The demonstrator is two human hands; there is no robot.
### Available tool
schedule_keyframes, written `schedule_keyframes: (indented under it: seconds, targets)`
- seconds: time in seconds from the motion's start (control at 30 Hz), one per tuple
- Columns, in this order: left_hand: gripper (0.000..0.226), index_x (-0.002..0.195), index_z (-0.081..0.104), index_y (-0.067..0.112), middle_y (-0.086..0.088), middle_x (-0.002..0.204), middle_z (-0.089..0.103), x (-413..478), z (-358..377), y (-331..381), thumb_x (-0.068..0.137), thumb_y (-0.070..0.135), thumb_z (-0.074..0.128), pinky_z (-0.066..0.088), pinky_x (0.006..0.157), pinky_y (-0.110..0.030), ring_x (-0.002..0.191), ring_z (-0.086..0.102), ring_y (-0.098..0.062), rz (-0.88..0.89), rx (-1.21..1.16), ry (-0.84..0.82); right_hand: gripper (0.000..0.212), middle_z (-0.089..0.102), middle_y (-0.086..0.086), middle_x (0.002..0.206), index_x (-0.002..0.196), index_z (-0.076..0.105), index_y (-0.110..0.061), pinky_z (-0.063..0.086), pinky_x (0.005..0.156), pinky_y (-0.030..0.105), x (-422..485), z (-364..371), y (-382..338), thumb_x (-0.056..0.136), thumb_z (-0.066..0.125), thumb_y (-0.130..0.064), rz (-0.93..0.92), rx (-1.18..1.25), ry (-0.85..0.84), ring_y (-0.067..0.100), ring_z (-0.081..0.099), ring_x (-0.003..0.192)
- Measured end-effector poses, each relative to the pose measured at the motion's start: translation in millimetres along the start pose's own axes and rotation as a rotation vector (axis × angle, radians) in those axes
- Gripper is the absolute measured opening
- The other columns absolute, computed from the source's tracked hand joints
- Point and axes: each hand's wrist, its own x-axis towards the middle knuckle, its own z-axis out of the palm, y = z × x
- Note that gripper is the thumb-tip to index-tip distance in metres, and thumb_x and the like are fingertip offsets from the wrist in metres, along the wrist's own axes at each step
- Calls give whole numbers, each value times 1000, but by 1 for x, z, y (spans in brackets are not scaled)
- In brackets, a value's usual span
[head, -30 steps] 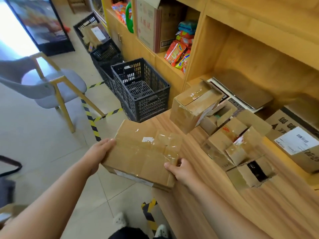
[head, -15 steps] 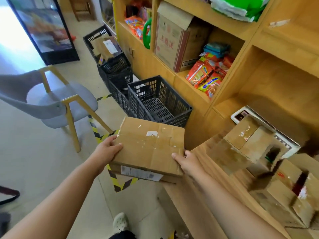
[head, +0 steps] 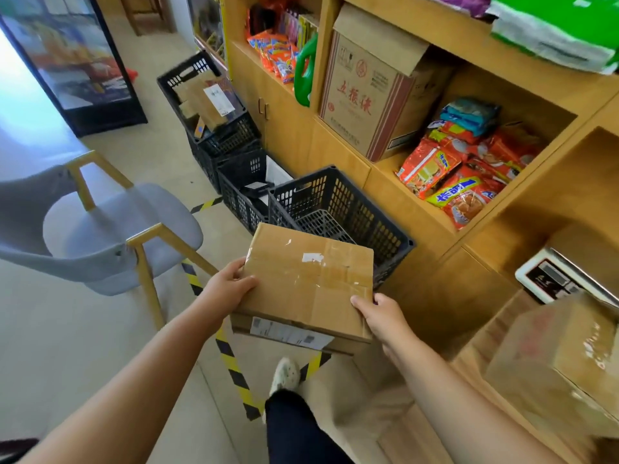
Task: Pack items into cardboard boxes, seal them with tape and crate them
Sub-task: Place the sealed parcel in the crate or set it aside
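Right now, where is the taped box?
Head view, centre: the taped box is held between the left hand and right hand, by the nearest black crate.

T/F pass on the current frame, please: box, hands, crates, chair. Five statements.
1. The left hand and the right hand both hold the taped cardboard box. True.
2. The box sits inside the nearest black crate. False: it is in the hands, off the floor, at the crate's near side.
3. The farthest black crate holds cardboard packages. True.
4. The grey chair stands on the person's right. False: it is on the left.
5. The box's top flaps stand open. False: they are taped shut.
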Motion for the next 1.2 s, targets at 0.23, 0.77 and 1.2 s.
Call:
schedule_keyframes:
  seconds: [0.23,0.77,1.2]
  targets:
    - [46,140,38,29,-1,119,57,112,-22,49,96,23,51,48,80,-31,98,58,-19,-21,85,12,17,64,5,94,105,58,-15,51,63,31,107,37,-65,94,56,-29,66,82,-27,19,62,81]
    - [48,142,36,30,-4,135,38,349,-14,158,96,21,46,42,93,-39,117,45,-24,-116,317,-169,14,55,2,99,107,46,-19,49,71,34,274,56,-169,96,52,-25,278,146,87,16,55,84]
    - [31,120,55,23,1,106,63,524,61,199,93,11,46,45,71,-24,94,58,-14,-96,509,-612,64,43,5,144,150,26,-16,42,101,36,373,73,-168,94,57,-25,618,406,341,25,48,124]
